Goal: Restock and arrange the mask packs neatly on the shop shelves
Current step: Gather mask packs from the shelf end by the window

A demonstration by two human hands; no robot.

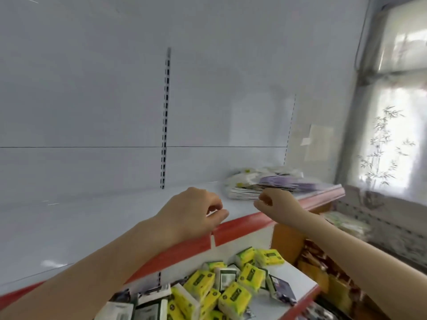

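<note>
A low stack of flat mask packs (263, 184), white and purple, lies at the right end of the white upper shelf (97, 211). My right hand (277, 203) hovers just in front of the stack with loosely curled fingers and holds nothing. Over the shelf's red front edge (242, 225) is my left hand (196, 210), a little left of the stack, fingers loosely curled, nothing in it. Neither hand touches the packs.
The shelf below carries several yellow-green tissue packs (233, 287) and dark-and-white packets (147, 303). An orange box (286, 241) stands under the upper shelf at the right. A frosted window with a bamboo pattern (388, 144) is at the far right.
</note>
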